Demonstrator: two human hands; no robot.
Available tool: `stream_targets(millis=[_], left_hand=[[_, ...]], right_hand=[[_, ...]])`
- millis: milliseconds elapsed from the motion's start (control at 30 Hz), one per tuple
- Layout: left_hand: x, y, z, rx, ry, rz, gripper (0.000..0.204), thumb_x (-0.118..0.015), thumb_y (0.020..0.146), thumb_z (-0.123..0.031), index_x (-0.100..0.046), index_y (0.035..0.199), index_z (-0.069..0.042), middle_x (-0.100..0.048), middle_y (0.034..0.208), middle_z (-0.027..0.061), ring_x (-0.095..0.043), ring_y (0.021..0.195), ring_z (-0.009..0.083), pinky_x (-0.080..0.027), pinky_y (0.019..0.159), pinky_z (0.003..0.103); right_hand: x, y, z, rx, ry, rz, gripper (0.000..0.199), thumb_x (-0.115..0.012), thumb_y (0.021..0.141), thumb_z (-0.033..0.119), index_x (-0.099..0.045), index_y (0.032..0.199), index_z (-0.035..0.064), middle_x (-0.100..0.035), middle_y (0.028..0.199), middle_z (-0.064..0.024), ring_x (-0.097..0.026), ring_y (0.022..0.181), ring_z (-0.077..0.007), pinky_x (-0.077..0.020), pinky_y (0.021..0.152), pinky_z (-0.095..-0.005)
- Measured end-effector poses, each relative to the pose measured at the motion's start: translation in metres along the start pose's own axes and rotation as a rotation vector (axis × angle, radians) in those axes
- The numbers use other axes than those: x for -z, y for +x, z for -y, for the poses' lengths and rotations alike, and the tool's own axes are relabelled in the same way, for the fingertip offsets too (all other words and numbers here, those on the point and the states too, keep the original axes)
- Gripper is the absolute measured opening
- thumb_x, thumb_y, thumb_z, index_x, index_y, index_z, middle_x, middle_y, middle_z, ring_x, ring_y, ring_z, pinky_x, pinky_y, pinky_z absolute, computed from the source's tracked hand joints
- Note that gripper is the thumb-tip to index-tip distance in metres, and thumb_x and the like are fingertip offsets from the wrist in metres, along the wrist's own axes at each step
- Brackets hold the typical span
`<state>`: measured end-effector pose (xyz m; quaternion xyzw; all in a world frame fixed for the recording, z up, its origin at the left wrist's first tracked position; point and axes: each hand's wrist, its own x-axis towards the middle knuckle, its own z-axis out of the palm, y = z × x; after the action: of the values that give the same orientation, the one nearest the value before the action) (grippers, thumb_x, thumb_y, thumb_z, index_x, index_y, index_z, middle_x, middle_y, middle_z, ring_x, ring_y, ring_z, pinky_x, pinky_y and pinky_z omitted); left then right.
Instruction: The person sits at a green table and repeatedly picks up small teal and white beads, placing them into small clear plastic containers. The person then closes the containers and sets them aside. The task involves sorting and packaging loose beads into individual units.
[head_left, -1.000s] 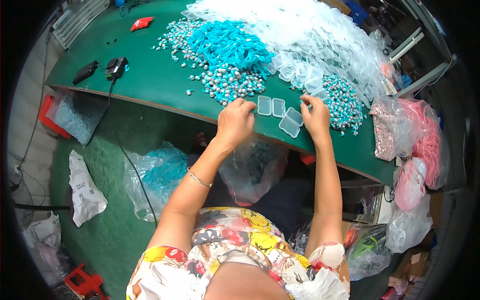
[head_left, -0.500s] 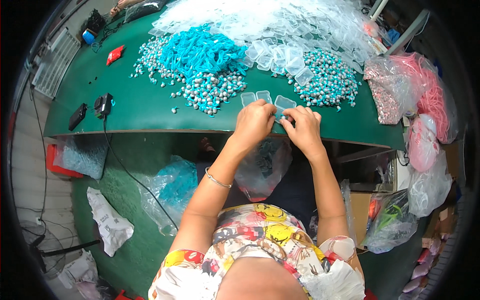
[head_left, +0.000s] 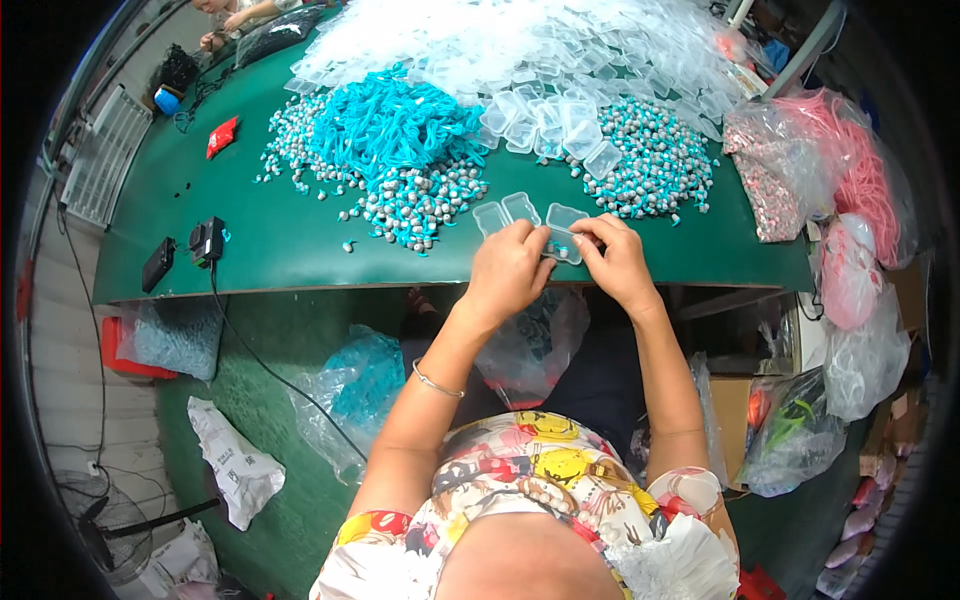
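Observation:
My left hand [head_left: 510,268] and my right hand [head_left: 618,258] meet at the near edge of the green table [head_left: 290,240], both pinching a small clear plastic case [head_left: 562,237]. Two more clear cases [head_left: 505,212] lie just beyond my left fingers. Farther back spreads a heap of small blue-and-grey pieces [head_left: 420,200] with a tangle of turquoise cords [head_left: 385,125] on top. A second heap of the small pieces [head_left: 655,165] lies beyond my right hand. A big pile of clear cases [head_left: 530,50] fills the far side.
Bags of pink items [head_left: 850,190] sit at the table's right end. A black adapter with cable [head_left: 207,240], a black device [head_left: 157,264] and a red packet [head_left: 221,136] lie at the left. Plastic bags [head_left: 350,395] lie on the floor under the table. Another person's hands [head_left: 225,25] show far left.
The view has shifted so the table sits more centred and closer. My hands have come together from apart and now both hold one clear case at the table's near edge.

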<state>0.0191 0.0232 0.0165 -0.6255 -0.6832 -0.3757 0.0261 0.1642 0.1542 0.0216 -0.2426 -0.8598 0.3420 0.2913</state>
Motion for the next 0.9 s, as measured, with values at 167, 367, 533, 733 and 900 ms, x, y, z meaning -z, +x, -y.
stream_targets(millis=[167,367,533,733,900], left_hand=[[-0.007,-0.003,0.001,-0.073,0.003,-0.059,0.029,-0.074,0.077,-0.011,-0.063,0.102,-0.002,-0.058,0.088,0.0129,-0.06,0.082,0.0333,-0.049,0.07,0.044],[-0.014,-0.008,0.007,-0.129,0.017,-0.114,0.029,-0.072,0.078,-0.011,-0.064,0.105,-0.003,-0.058,0.087,0.0099,-0.059,0.081,0.0297,-0.047,0.07,0.041],[-0.012,-0.01,0.008,-0.14,0.053,-0.113,0.029,-0.072,0.079,-0.013,-0.064,0.106,-0.004,-0.059,0.088,0.0085,-0.058,0.081,0.028,-0.044,0.07,0.04],[-0.016,-0.012,0.012,-0.126,0.052,-0.124,0.032,-0.074,0.078,-0.013,-0.064,0.108,-0.005,-0.059,0.089,0.0086,-0.058,0.083,0.0283,-0.043,0.07,0.04],[-0.013,-0.01,0.007,-0.108,0.037,-0.136,0.033,-0.074,0.078,-0.014,-0.065,0.109,-0.005,-0.061,0.092,0.0087,-0.06,0.085,0.0281,-0.044,0.071,0.04]], right_hand=[[-0.009,0.043,0.007,0.199,-0.127,-0.027,0.009,-0.069,0.083,0.012,-0.07,0.091,0.007,-0.065,0.082,-0.0102,-0.065,0.081,-0.0303,-0.0499,0.073,-0.0424],[-0.072,0.111,0.015,0.25,-0.276,0.054,0.015,-0.071,0.083,0.015,-0.068,0.094,0.0069,-0.067,0.088,-0.0135,-0.066,0.088,-0.0352,-0.0516,0.076,-0.0473],[-0.112,0.147,0.012,0.216,-0.394,0.052,0.014,-0.07,0.082,0.013,-0.062,0.088,0.0032,-0.067,0.086,-0.0183,-0.068,0.088,-0.0391,-0.0534,0.073,-0.0507],[-0.094,0.14,0.006,0.186,-0.238,-0.008,0.017,-0.068,0.081,0.01,-0.07,0.097,0.0038,-0.071,0.089,-0.0157,-0.069,0.081,-0.0338,-0.0543,0.071,-0.044],[-0.03,0.096,0.0,0.062,0.065,0.045,0.017,-0.066,0.08,0.008,-0.071,0.096,0.0036,-0.071,0.084,-0.0127,-0.068,0.071,-0.0233,-0.0528,0.066,-0.0339]])
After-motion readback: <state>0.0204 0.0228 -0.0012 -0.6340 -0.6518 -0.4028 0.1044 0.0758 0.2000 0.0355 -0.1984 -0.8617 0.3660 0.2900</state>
